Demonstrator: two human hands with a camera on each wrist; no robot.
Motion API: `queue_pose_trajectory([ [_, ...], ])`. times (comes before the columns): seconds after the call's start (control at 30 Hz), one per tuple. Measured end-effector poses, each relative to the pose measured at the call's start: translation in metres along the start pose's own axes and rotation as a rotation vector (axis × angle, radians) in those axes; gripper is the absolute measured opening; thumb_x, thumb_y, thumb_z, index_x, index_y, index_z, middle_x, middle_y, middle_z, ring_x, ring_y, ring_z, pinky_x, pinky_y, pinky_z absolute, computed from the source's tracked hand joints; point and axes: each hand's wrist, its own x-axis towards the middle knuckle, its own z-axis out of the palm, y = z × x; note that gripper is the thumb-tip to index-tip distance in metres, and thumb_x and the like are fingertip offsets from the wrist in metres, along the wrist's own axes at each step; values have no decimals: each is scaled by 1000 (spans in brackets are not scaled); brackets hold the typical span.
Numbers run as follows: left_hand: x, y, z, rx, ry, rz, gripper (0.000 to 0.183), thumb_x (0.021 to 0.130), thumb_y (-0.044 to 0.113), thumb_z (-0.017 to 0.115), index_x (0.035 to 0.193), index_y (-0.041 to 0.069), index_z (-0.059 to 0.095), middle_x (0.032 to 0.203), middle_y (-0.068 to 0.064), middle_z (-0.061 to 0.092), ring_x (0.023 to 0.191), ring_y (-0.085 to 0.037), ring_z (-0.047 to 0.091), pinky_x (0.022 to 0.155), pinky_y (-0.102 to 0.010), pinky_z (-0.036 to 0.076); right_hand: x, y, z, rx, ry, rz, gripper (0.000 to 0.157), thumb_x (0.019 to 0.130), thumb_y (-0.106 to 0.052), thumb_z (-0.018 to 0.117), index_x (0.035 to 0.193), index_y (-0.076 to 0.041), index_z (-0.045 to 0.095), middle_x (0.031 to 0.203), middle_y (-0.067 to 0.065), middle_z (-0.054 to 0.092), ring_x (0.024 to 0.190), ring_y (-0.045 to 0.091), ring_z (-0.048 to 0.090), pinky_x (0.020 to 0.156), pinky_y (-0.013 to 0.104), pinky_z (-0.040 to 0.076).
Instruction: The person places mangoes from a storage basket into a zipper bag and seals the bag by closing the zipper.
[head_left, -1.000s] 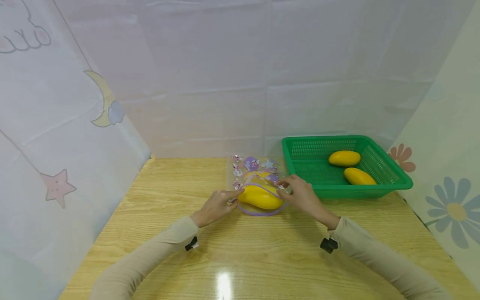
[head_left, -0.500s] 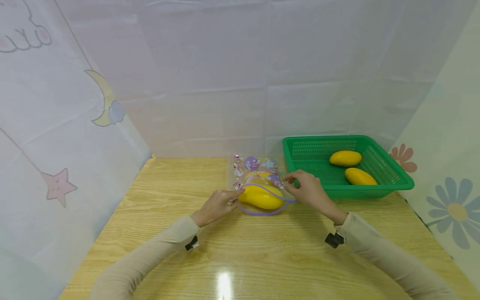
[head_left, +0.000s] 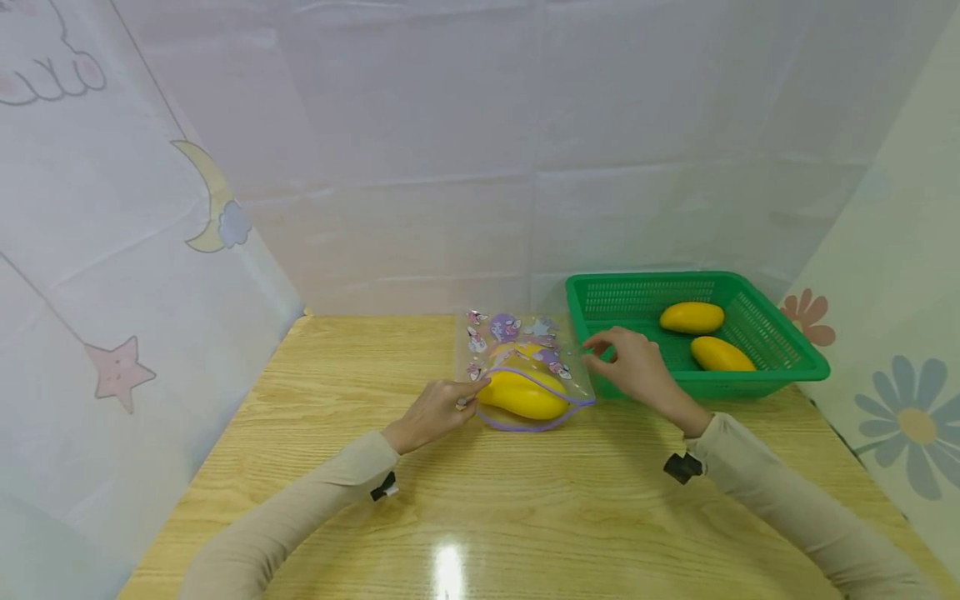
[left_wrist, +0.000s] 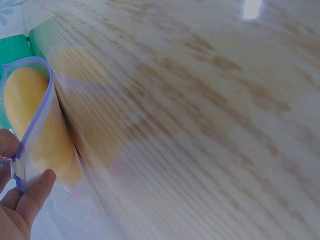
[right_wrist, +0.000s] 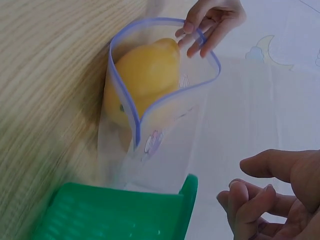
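Note:
A clear zip bag (head_left: 540,327) with purple printed pictures lies on the table, its purple-edged mouth spread open toward me. Just inside the mouth sits a yellow mango (head_left: 525,396), and more yellow shows through the plastic behind it. My left hand (head_left: 435,412) pinches the left end of the bag's rim; in the left wrist view a white zip slider (left_wrist: 18,170) lies between its fingers. My right hand (head_left: 637,368) is apart from the bag, to its right, in front of the basket's near left corner. Its fingers are loosely bent and hold nothing.
A green plastic basket (head_left: 720,387) stands at the back right, close to the bag. Two mangoes (head_left: 692,317) lie in its right part. Fabric sheets with printed shapes (head_left: 405,233) hang behind and beside the wooden table (head_left: 360,350).
My right hand has let go of the bag's right rim and moved right toward the basket. The bag's right corner now shows. My left hand has stayed at the rim.

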Motion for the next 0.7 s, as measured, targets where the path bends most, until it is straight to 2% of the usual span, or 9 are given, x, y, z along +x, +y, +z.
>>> queue_pose_trajectory([
  [0.27,0,0,1,13,16,5,40,84,-8,69,123,-5,66,90,-12,75,47,6,16,40,-13,25,3,13,-10,-10,13,19,22,94,-15,67,108,1,72,94,13,70,69,21,61,53,33,47],
  [0.7,-1,-1,2,20,7,-1,40,85,-8,69,125,-4,66,85,-8,74,47,6,15,41,-13,24,7,29,-22,-41,15,55,22,94,-16,67,108,0,72,98,19,66,75,27,61,58,38,48],
])
